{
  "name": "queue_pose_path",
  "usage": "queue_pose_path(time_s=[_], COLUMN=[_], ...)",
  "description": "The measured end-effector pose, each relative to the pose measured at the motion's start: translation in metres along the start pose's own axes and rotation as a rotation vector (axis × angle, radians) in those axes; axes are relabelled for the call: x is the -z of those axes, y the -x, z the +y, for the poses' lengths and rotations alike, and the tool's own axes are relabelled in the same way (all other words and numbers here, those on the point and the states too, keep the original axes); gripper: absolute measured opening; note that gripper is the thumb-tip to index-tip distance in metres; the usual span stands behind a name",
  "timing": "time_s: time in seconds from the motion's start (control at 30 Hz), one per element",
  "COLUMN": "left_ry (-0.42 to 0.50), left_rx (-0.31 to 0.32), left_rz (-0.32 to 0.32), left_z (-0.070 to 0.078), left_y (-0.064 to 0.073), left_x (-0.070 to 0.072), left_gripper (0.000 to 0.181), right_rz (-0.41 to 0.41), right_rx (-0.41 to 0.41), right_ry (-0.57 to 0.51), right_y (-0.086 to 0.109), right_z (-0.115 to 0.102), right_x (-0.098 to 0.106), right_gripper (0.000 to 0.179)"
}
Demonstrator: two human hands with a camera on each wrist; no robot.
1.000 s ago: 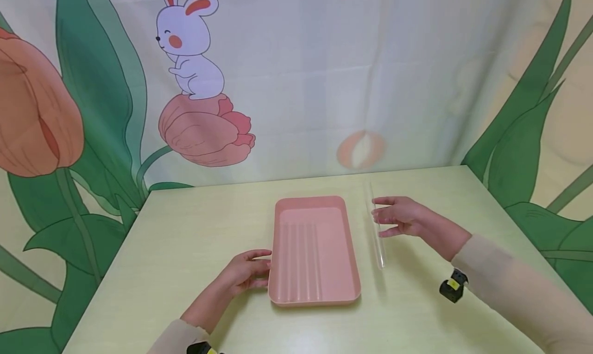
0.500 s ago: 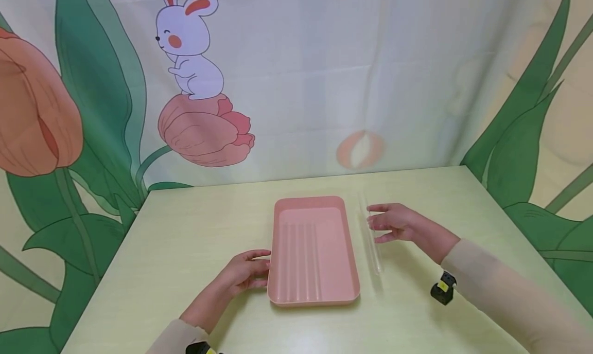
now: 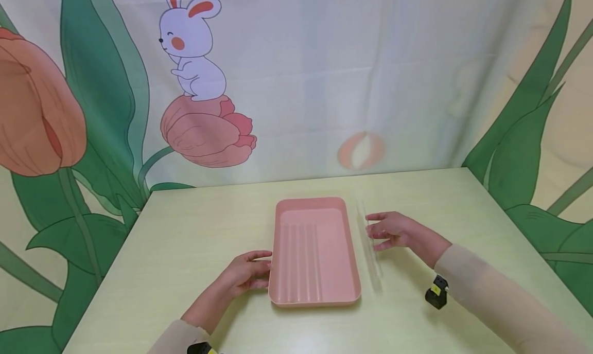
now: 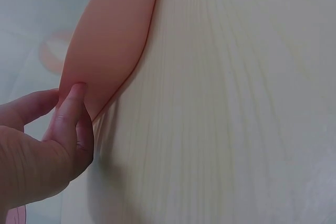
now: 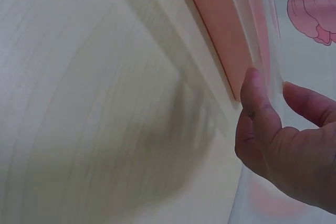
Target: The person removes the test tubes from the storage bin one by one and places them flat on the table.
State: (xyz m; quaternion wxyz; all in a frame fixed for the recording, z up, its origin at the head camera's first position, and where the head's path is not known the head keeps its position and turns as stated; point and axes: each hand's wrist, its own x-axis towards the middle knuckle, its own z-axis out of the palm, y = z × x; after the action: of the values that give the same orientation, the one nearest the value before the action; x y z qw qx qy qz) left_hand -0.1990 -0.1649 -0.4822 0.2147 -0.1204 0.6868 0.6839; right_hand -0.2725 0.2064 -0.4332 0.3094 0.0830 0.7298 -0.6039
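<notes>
Right hand (image 3: 389, 231) pinches clear tube (image 3: 372, 256) just right of tray (image 3: 337, 256), left hand (image 3: 243, 274) touches tray's left wall with relaxed fingers, not curled round it

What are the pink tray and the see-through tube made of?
The pink tray looks like hard plastic with a smooth, softly shiny finish: it has one even color, rounded corners and molded ridges. The see-through tube looks smooth and clear, because the table shows through it. It could be glass or plastic; I can't tell which.
</notes>
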Motion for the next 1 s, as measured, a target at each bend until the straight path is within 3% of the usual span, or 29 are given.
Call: queue_pose_path(time_s=[0.33, 0.77, 1.0], left_ry=[-0.009, 0.001, -0.002], left_rx=[0.007, -0.006, -0.001], left_rz=[0.013, -0.017, 0.004], left_z=[0.0, -0.002, -0.002], left_y=[0.002, 0.003, 0.002], left_x=[0.0, 0.0, 0.0], left_gripper=[0.046, 0.048, 0.046], right_rz=[-0.017, -0.008, -0.012], right_rx=[-0.028, -0.022, -0.037], right_ry=[-0.032, 0.027, -0.013], right_y=[-0.013, -0.023, -0.027], right_z=[0.01, 0.018, 0.018], right_x=[-0.002, -0.006, -0.007], right_gripper=[0.063, 0.063, 0.063])
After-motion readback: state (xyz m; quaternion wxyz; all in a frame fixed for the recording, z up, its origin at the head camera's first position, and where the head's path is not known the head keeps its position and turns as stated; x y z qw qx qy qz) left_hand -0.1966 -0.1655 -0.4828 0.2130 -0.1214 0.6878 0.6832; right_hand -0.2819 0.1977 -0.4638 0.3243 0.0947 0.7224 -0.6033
